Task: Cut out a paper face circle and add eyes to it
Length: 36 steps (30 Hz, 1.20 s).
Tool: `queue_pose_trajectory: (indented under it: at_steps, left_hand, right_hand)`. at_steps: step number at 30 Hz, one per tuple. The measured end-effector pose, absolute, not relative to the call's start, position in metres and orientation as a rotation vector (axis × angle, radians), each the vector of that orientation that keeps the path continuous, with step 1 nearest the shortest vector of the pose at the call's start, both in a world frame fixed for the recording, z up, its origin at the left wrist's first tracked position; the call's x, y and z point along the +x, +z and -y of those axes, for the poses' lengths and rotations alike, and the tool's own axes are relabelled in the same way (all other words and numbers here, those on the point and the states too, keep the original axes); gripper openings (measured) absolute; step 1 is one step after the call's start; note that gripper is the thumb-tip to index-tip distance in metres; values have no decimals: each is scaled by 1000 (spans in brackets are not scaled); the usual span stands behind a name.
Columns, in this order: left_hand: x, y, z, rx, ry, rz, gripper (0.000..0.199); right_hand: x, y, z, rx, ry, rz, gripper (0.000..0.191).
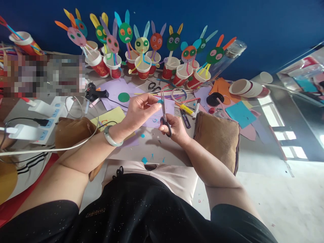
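In the middle of the frame, my left hand pinches a small blue paper piece between thumb and fingertips. My right hand, just below and to the right, is closed around the black handles of the scissors, whose blades point toward the top of the frame, right beside the blue piece; I cannot tell whether they touch it. A pale bracelet circles my left wrist.

Beneath my hands lies purple paper, and blue scraps sit at the table's near edge, lower centre. Above my left hand is a green disc, with a black glue gun to its left. A second pair of scissors lies upper centre. Right of centre I see a yellow tool and a brown cushion; farther right, a blue sheet. Across the top stand paper cups bearing colourful long-eared paper heads. A white power strip lies at left.
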<state>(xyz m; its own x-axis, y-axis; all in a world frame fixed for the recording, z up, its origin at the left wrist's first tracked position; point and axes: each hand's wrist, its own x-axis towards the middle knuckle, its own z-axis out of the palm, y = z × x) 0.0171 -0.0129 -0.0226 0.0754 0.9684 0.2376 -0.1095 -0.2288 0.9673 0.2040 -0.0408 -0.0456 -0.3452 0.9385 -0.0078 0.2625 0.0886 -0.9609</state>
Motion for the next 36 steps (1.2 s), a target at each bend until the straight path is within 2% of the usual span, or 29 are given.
queue_pose_trajectory:
  at_steps: [36]
  left_hand:
    - [15,-23,12,1330,1380,-985,13]
  right_hand:
    - [204,-52,40,-1191,1273,1707,80]
